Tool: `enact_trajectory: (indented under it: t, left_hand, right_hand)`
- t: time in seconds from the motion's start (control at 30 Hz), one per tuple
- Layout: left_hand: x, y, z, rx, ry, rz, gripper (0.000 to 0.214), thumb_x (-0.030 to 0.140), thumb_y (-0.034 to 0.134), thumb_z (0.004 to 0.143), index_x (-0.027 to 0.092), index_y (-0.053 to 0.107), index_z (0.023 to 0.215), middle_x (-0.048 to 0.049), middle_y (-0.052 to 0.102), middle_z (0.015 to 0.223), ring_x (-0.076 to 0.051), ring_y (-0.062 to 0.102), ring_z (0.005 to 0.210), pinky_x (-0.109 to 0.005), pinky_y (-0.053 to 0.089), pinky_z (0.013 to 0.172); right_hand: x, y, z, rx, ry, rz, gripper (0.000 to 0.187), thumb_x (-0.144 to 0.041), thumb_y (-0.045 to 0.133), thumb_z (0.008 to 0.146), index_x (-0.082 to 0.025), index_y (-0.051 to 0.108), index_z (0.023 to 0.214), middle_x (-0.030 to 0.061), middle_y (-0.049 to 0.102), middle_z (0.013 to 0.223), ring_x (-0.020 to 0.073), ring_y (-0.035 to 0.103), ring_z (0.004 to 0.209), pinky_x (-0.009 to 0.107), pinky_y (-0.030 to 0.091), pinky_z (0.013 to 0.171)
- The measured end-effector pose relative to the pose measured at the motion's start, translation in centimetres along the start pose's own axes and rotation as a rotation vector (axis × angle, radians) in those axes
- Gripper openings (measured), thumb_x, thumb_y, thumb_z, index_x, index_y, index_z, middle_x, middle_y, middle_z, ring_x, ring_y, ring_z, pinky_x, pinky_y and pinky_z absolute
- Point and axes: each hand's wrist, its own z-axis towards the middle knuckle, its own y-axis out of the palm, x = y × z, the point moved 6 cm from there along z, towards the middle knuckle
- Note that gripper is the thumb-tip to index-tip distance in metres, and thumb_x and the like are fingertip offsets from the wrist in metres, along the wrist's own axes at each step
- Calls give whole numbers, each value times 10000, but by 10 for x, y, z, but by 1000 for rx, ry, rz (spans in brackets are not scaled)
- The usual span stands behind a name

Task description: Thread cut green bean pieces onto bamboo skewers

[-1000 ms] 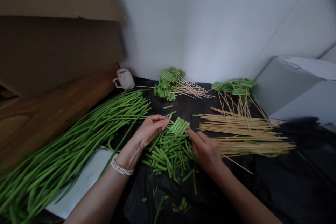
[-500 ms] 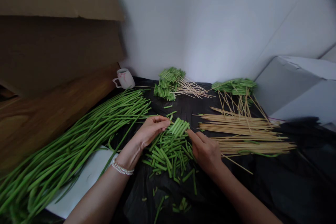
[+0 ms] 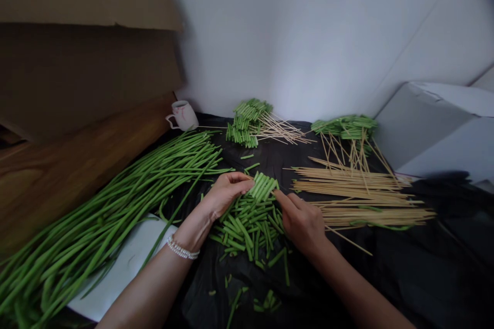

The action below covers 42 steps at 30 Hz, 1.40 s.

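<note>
Both hands on a tight flat row of short green cut stems (image 3: 263, 186), mid-sheet.
Left hand (image 3: 227, 194) pinched on row's left end, right hand (image 3: 303, 221) curled closed at its right end; grip details partly hidden. Row sits over the far side of a loose pile of short green stem pieces (image 3: 245, 229) on the crinkled black plastic sheet (image 3: 210, 298). Long uncut green stems (image 3: 116, 216) run along sheet's left edge, partly over a flat white panel (image 3: 125, 262). Thin tan wooden skewers (image 3: 347, 186) lie right of right hand. Two stacks of skewered green pieces at far edge: one centre (image 3: 247, 122), one far-right (image 3: 343, 126). White mug with pink marks (image 3: 185, 116) by far-left corner.
</note>
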Motion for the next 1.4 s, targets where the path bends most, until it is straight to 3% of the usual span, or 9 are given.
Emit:
enact_trajectory:
  t: [0.17, 0.33, 0.4, 0.53, 0.63, 0.93, 1.17, 1.3, 1.4]
  left_hand:
    - [3, 1, 1, -27, 41, 54, 204, 292, 800, 627, 144, 717, 740, 2, 626, 648, -93, 514, 587, -225, 391, 612]
    - [19, 0, -4, -69, 168, 297, 273, 312, 807, 617, 154, 673, 795, 6, 620, 704, -105, 516, 631, -235, 390, 636]
    - [24, 3, -9, -180, 186, 445, 258, 321, 796, 636, 159, 656, 780, 16, 590, 678, -104, 494, 614, -232, 375, 611]
    - [23, 14, -27, -580, 222, 828, 237, 337, 799, 632, 191, 703, 792, -4, 619, 780, -146, 531, 746, -245, 388, 676]
    - [21, 16, -36, -703, 283, 1057, 258, 327, 815, 615, 230, 733, 839, -10, 615, 877, -181, 526, 888, -267, 384, 787]
    - [19, 21, -37, -615, 286, 1189, 48, 257, 742, 689, 234, 747, 732, -12, 578, 837, -187, 516, 904, -281, 375, 842]
    - [18, 23, -44, -637, 356, 1243, 213, 189, 747, 632, 257, 740, 834, -11, 564, 910, -203, 504, 930, -305, 372, 870]
    - [17, 23, -42, -577, 355, 1251, 147, 164, 691, 675, 240, 739, 792, -22, 561, 892, -203, 506, 923, -309, 377, 863]
    - [21, 22, -36, -513, 357, 1127, 112, 197, 671, 713, 221, 731, 804, -28, 583, 923, -195, 524, 928, -298, 385, 863]
  right_hand:
    - [0, 0, 0, -13, -5, -6, 337, -126, 427, 881, -203, 675, 1095, -23, 551, 639, 88, 469, 532, 254, 308, 544]
    - [10, -2, 2, 9, 56, 0, 326, -123, 443, 877, -210, 675, 1088, -21, 602, 668, 84, 500, 537, 247, 317, 539]
    - [17, -3, 3, 28, 102, 12, 313, -124, 451, 884, -207, 672, 1089, -13, 635, 708, 86, 538, 569, 237, 326, 547]
    - [25, -2, 2, 30, 141, 34, 307, -135, 468, 888, -203, 655, 1122, 2, 672, 782, 98, 595, 640, 222, 351, 573]
    - [25, 1, 1, 19, 134, 43, 316, -133, 473, 884, -201, 647, 1140, 5, 680, 808, 100, 609, 656, 217, 370, 587]
    - [22, 1, 1, 4, 147, 49, 312, -140, 465, 886, -216, 662, 1116, 11, 681, 798, 99, 616, 669, 205, 390, 594]
    - [22, 3, 1, -10, 147, 45, 322, -144, 450, 891, -216, 659, 1124, 15, 679, 789, 97, 610, 656, 204, 388, 584]
    - [21, 3, 2, -8, 143, 33, 310, -153, 455, 894, -225, 665, 1111, 5, 681, 787, 90, 600, 627, 210, 370, 563]
    - [21, 2, 2, 2, 142, 24, 294, -156, 475, 890, -226, 673, 1096, 1, 680, 775, 90, 604, 628, 209, 368, 560]
